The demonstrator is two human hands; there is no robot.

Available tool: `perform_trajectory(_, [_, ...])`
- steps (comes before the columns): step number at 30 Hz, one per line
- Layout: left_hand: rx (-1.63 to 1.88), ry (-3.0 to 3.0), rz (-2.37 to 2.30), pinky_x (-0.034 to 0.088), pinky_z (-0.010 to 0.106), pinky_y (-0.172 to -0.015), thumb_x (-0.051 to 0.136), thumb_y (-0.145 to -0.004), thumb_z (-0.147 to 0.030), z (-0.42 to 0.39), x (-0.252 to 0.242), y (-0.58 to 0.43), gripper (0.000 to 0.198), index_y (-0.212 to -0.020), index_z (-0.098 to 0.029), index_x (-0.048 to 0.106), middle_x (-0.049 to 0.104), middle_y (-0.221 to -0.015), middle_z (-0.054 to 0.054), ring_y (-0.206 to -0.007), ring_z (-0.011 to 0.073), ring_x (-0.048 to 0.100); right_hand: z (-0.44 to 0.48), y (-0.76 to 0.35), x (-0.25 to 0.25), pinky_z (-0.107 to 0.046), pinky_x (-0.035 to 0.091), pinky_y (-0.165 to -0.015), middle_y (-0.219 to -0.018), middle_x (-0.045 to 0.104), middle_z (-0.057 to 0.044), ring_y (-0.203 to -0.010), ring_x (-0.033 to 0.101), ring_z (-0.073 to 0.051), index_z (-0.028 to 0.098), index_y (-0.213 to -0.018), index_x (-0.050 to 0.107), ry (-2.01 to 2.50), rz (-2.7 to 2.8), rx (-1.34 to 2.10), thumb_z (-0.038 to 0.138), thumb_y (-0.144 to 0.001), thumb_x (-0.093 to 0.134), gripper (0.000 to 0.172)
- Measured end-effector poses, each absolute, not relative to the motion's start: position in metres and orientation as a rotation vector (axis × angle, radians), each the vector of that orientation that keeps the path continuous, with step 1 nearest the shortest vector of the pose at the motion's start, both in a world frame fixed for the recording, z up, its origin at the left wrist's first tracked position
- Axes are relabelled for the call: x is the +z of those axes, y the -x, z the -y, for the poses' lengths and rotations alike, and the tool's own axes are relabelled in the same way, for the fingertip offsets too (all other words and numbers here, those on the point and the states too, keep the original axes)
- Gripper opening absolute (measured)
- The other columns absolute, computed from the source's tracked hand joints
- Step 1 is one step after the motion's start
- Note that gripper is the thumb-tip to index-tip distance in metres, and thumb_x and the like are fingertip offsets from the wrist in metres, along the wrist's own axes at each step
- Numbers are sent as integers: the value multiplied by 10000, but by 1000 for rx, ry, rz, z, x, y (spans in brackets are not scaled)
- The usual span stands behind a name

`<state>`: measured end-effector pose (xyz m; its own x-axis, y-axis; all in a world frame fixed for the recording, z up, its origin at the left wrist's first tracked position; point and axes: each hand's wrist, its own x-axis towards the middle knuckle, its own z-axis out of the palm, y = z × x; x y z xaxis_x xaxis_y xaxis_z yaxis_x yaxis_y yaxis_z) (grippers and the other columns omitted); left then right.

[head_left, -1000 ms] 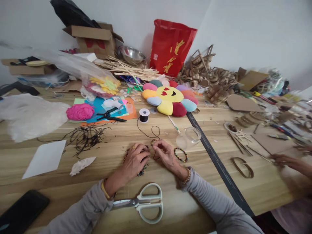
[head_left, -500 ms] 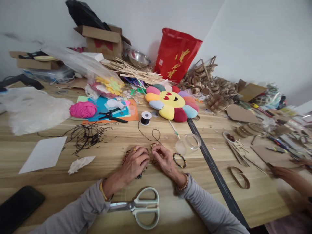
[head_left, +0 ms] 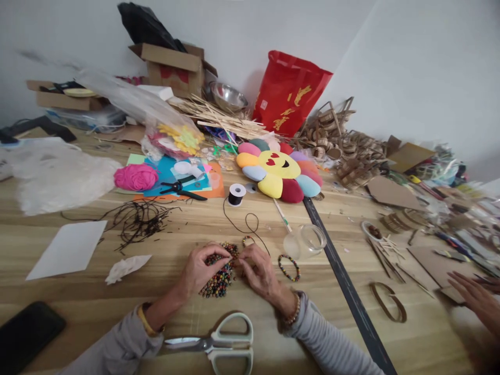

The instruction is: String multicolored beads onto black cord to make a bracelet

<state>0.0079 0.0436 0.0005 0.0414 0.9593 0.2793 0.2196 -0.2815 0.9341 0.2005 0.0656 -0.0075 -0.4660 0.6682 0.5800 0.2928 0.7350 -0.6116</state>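
Note:
Many small multicoloured beads (head_left: 219, 281) lie in a pile on the wooden table. My left hand (head_left: 201, 265) is at the pile's left edge, thumb and forefinger pinched on something too small to make out. My right hand (head_left: 258, 268) meets it fingertip to fingertip, closed on the dark cord (head_left: 262, 243), which runs from a spool (head_left: 236, 194). Some threaded beads (head_left: 247, 239) show on the cord just behind my right fingers. A finished-looking loop of beads (head_left: 289, 267) lies right of my right hand. White-handled scissors (head_left: 230, 344) rest nearest me.
A clear jar (head_left: 312, 238) lies beyond the bead loop. A flower cushion (head_left: 279, 169), pink yarn (head_left: 136, 177), pliers (head_left: 183, 191) and cut black cords (head_left: 144, 221) are farther back. A phone (head_left: 29, 333) sits at left. Another person's hand (head_left: 474, 297) is at right.
My left hand has moved off the bead pile, uncovering it, and its fingertips now meet those of my right hand. The other person's hand has changed pose. The view has shifted slightly.

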Motion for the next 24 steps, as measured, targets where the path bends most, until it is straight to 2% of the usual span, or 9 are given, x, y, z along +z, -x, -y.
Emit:
perform_trajectory(6, [1344,-1600,-1202,527,258,-679,692,-747,-168,-34,-5,-4,48,-714,-159,725,710,-710,45,-702,171,664,-63,-198,-4,-287,463,-667,-816,612,-61,-762,532,-168,184,-939,560,615,2150,536,127,-913,486,97])
perform_trajectory(15, [1362,-1688,-1029,526,279,-684,703,-768,-159,-42,-6,-4,42,-736,-159,729,712,-702,51,-690,171,660,-64,-199,-3,-283,466,-675,-809,597,-62,-753,534,-162,186,-923,553,619,2145,579,151,-927,477,84])
perform_trajectory(24, [1349,-1661,-1049,519,280,-693,699,-756,-114,-41,-5,-2,59,-744,-163,730,714,-705,47,-702,170,655,-65,-198,-3,-297,438,-664,-763,601,-53,-729,514,-166,182,-886,548,621,2158,562,158,-922,476,85])
